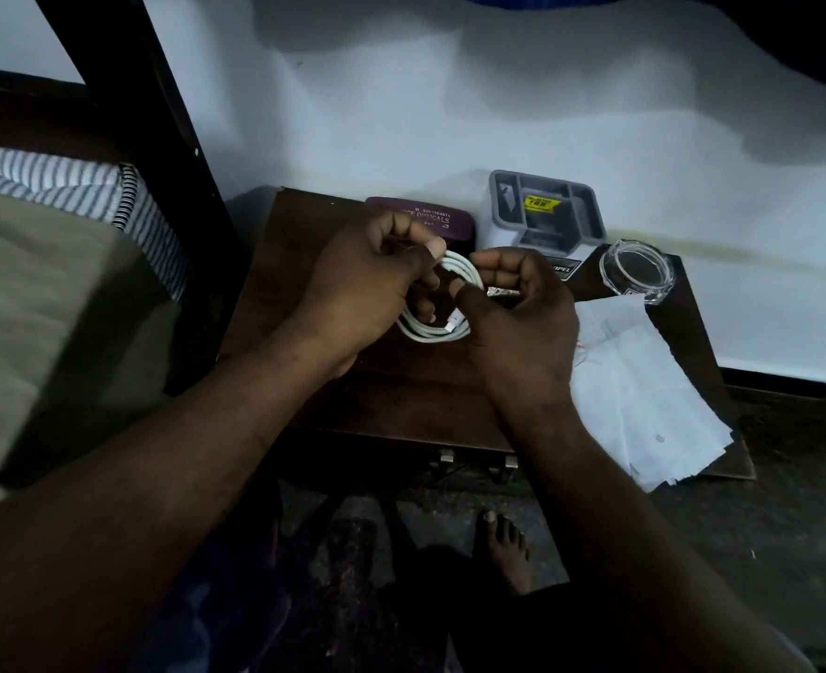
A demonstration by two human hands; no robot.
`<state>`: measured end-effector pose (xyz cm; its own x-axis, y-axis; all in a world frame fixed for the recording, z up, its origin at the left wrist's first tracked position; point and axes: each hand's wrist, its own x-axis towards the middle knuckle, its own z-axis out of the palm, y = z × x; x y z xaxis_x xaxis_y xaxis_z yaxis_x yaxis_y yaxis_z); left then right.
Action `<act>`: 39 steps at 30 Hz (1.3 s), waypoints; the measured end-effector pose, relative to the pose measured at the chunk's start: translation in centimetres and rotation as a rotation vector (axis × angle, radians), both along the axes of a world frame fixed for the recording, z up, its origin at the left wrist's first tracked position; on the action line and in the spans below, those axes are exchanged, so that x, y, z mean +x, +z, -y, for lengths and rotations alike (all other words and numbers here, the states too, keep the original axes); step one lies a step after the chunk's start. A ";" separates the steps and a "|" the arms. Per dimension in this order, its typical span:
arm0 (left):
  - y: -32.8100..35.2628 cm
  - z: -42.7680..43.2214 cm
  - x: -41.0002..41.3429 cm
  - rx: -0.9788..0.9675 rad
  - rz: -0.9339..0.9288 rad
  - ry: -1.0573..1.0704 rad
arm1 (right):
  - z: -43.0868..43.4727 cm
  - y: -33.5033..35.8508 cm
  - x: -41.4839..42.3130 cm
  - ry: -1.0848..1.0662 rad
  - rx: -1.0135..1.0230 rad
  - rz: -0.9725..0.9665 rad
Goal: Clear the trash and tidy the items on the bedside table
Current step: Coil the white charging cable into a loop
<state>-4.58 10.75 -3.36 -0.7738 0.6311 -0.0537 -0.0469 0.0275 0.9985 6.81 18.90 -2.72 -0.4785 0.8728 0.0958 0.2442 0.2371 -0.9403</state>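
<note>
A white cable (432,335) was gripped by the left hand (362,289) and right hand (522,315), partly hidden under their fingers (401,230).

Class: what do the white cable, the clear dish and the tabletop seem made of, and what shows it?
By looks: white cable, probably rubbery plastic sheath, matt, bending in smooth loops. Clear dish, likely glass, perhaps acrylic: see-through, thick faceted rim with bright glints. Tabletop, dark wood or wood veneer: faint sheen, streaky reddish-brown surface.
</note>
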 end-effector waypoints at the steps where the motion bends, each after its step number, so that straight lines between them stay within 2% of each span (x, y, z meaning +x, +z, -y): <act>1: 0.0 0.0 0.0 -0.011 -0.008 -0.008 | -0.1 0.0 0.0 -0.017 0.009 0.007; 4: -0.1 0.1 -0.1 -0.020 0.009 -0.016 | -0.3 0.1 0.0 -0.033 0.014 0.020; 10: 0.1 0.5 -0.4 0.006 0.180 -0.074 | -0.5 0.1 0.1 -0.016 -0.001 0.027; 17: 0.2 0.5 -0.3 0.002 0.087 -0.033 | -0.6 0.1 0.1 0.038 -0.033 0.022; 24: 0.9 0.9 -0.9 0.094 0.324 0.062 | -0.6 -0.4 -0.1 0.133 -0.226 0.033; 32: 1.4 0.9 -1.4 0.127 0.590 0.063 | -0.3 -0.5 -0.5 0.136 -0.301 -0.009; 39: 1.3 1.1 -1.9 0.104 0.576 0.151 | 0.1 -0.5 -0.9 0.190 -0.345 -0.075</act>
